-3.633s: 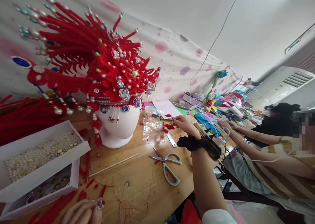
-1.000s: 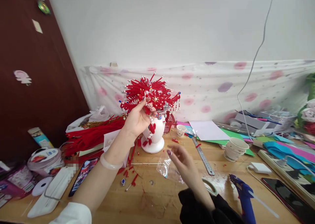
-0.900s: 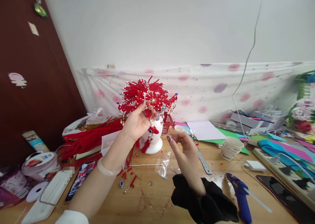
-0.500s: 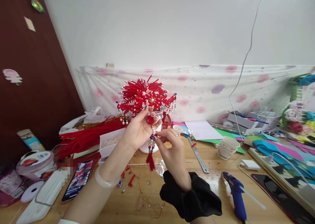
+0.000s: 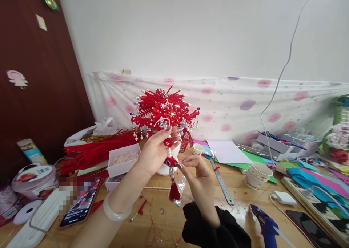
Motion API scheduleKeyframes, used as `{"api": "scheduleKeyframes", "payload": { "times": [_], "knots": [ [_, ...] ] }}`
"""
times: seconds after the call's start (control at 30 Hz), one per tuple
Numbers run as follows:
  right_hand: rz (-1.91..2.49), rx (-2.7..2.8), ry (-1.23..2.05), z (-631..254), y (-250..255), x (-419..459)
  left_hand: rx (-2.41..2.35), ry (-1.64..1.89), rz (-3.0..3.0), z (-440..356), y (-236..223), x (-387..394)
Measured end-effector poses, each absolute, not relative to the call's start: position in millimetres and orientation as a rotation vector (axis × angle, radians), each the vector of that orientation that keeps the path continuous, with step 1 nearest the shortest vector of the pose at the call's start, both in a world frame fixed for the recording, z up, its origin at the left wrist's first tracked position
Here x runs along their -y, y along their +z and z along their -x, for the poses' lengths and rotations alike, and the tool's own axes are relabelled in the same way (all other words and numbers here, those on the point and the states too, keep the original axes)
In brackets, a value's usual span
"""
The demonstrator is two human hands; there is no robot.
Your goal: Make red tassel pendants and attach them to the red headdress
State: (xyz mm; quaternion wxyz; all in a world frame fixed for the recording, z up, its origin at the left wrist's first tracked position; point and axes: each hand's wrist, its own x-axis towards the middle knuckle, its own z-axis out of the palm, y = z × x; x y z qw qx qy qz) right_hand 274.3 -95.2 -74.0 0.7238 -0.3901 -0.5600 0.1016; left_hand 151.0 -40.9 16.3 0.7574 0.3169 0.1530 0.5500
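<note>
My left hand (image 5: 156, 151), closed, pinches the top of a beaded tassel pendant (image 5: 168, 162). The pendant hangs upright, with red pieces, pearls, a blue gem and a dark red tassel at the bottom. A thin white curved piece (image 5: 162, 119) shows above my left fingertips. Thumb and forefinger of my right hand (image 5: 200, 175) are pressed together at the right edge of the pendant's red middle piece. Behind my hands stands a red headdress (image 5: 170, 108) with pearls and blue gems, on a white mannequin head (image 5: 163, 170) that is mostly hidden.
A white box of pearls (image 5: 124, 159) and red strips (image 5: 95, 150) lie at left, near a phone (image 5: 81, 204). A steel ruler (image 5: 222, 182), cups (image 5: 257, 175), a blue glue gun (image 5: 264, 224) and a power strip (image 5: 316, 204) are at right. A clear bag (image 5: 181, 188) lies behind the tassel.
Earlier, my view was turned toward co-workers at the right. My right hand has since come from open air to the pendant. My left hand has lowered a little with it.
</note>
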Motion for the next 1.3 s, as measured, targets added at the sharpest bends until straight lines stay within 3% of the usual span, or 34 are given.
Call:
{"api": "scheduleKeyframes", "payload": {
  "times": [0.2, 0.4, 0.7, 0.87, 1.1, 1.3],
  "knots": [
    [0.837, 1.177, 0.622, -285, -47, 101, -0.498, 1.048, -1.192, -144, -5, 51],
    [0.709, 1.094, 0.955, -277, -46, 104, -0.552, 0.954, -1.229, -140, -30, 72],
    [0.779, 0.777, 1.076, -278, -87, 137, -0.53, 0.91, -1.293, -153, -93, 108],
    [0.832, 0.475, 1.081, -279, -106, 137, -0.889, 1.037, -1.856, -106, -137, 106],
    [0.999, 0.423, 0.999, -278, -117, 123, -1.913, 1.254, -1.476, 27, -162, 104],
    [1.04, 0.384, 1.177, -270, -136, 110, -2.003, 1.267, -1.727, 40, -175, 99]
  ]
}}
